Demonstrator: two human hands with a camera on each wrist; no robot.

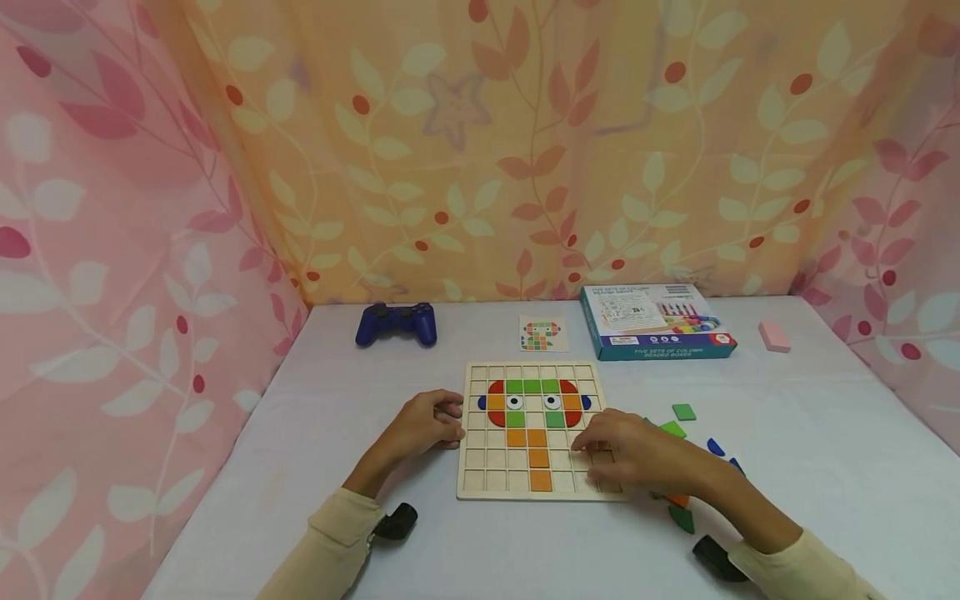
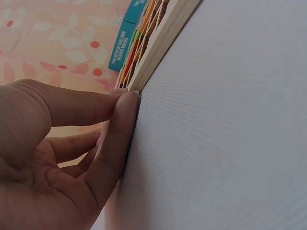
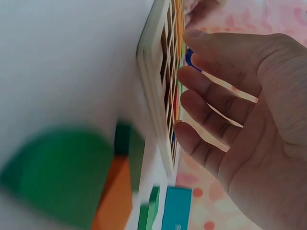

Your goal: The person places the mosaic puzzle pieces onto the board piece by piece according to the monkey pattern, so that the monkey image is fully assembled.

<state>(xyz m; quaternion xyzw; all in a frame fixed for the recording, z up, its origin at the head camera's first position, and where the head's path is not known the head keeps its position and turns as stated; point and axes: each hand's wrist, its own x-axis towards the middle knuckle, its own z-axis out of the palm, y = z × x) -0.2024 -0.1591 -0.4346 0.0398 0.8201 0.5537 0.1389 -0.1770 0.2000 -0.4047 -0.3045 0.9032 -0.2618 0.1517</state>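
A square wooden grid board (image 1: 496, 459) lies in front of me. Red, green, orange and blue tiles on it form a face with two round eyes, and several orange tiles (image 1: 538, 457) run down below. My left hand (image 1: 422, 427) is at the board's left edge; in the left wrist view its thumb and a finger (image 2: 125, 112) pinch that edge. Over the board's right side hovers my right hand (image 1: 637, 450), fingers loosely bent and apart. Nothing shows between them in the right wrist view. This hand hides the lower right cells.
Loose green, blue and orange pieces (image 1: 682, 518) lie right of the board, partly behind my right forearm. A pattern card (image 1: 558, 340), a teal-edged box (image 1: 660, 348), a blue game controller (image 1: 396, 325) and a pink block (image 1: 774, 337) sit toward the back, before a floral curtain.
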